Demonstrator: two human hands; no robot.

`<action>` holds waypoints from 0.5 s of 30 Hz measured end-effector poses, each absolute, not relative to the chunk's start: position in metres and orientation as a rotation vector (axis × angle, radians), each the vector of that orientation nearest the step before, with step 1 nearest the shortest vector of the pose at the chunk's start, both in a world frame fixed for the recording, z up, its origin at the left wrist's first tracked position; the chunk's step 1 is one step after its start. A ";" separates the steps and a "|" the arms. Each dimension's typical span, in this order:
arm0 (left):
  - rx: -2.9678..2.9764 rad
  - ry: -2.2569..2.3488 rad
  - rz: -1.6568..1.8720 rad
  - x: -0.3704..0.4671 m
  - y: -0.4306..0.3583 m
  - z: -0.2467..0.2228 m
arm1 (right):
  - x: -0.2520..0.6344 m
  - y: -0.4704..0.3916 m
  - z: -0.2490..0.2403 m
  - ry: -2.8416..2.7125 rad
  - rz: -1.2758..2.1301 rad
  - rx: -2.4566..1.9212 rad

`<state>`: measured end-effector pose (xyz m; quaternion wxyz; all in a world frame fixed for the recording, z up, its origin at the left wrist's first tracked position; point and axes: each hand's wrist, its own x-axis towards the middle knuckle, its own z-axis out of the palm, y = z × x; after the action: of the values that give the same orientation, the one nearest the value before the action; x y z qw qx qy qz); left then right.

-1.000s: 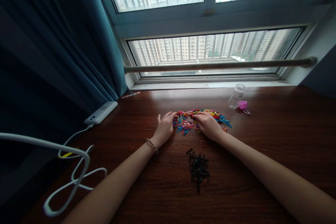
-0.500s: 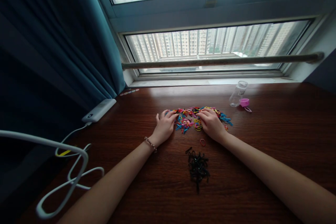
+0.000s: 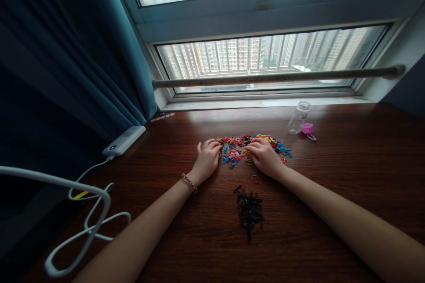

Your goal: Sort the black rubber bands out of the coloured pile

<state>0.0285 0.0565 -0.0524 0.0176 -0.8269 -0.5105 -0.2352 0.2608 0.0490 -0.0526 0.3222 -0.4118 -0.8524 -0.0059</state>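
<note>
On the worktop (image 3: 348,166), toward its far side, the coloured bands (image 3: 233,155) lie in a loose strip whose long axis runs left to right, with a smaller cluster on its near side, between the hands. The left hand (image 3: 206,157), a bracelet (image 3: 189,182) at its wrist, touches the strip's left end, fingers curled. The right hand (image 3: 264,157) reaches over the strip right of its middle, so it seems nearer to the bulk of it, which spreads past the knuckles to a blue tuft on the right. Both have fingertips down among the bands; whether either pinches one, I cannot tell.

Just nearer than the right hand is a lone red band (image 3: 252,178); nearer again, a heap of black bands (image 3: 249,212), well apart from the coloured ones. Far right, a clear bottle (image 3: 297,120) has a pink cap (image 3: 307,128) just beside it.

The dark brown surface runs back to a window (image 3: 232,55) crossed by a rail (image 3: 275,78). At left hangs a blue curtain (image 3: 99,44), a white power bank (image 3: 124,140) at its foot and a white cable (image 3: 59,176) looping nearer.
</note>
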 end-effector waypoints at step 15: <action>-2.360 -1.715 -1.327 0.025 0.055 -0.046 | 0.263 0.049 -0.051 -1.985 -0.086 -1.332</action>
<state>0.0250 0.0555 -0.0461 -0.0317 -0.7361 -0.5348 -0.4138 0.2625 0.0493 -0.0506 0.3660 -0.5183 -0.7722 -0.0333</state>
